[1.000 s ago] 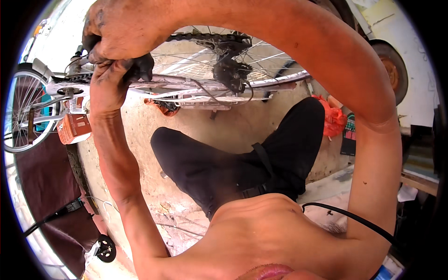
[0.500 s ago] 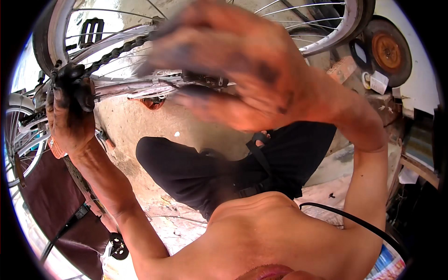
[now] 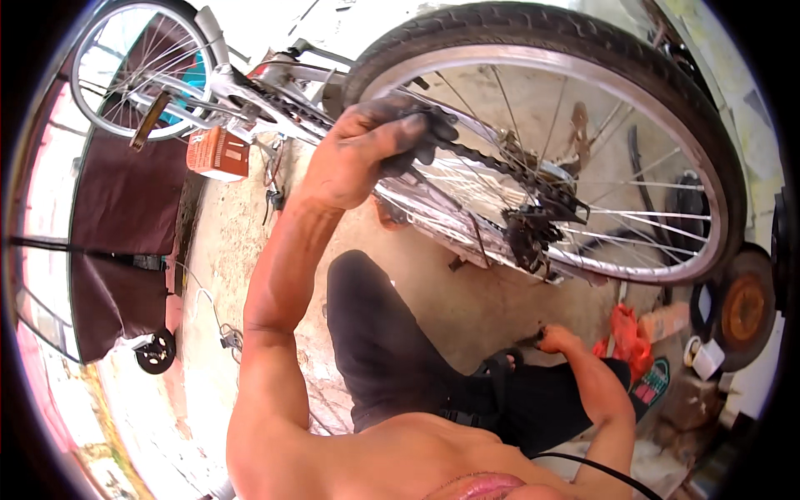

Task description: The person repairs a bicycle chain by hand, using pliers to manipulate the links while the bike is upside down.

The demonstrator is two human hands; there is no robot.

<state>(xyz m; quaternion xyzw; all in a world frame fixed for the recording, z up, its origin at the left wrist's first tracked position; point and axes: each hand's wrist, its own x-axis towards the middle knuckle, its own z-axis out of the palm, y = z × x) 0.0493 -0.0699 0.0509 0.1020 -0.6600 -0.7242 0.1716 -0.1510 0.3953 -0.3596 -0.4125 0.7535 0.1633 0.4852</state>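
Lowered from beside the chain half a second earlier, the right hand [image 3: 562, 339] now hangs near the right knee, at about 5 o'clock in the head view, while the left hand [image 3: 358, 154] holds up by the bicycle's rear wheel [image 3: 533, 23]. Blackened fingers of the left hand curl together, pinching the bicycle chain [image 3: 486, 161], which runs from that grip along a 10-to-4 o'clock line toward the rear derailleur [image 3: 527, 237]. Left is the nearer of the two hands, touching the chain, whose visible run lies at its 3 o'clock. Seen from the right hand, the chain lies well apart at 11 o'clock, with the derailleur between them. Right-hand fingers appear bent, but whether they grip the dark shape at their tips cannot be told. A red plastic bag [image 3: 631, 342] sits at the right hand's 3 o'clock.
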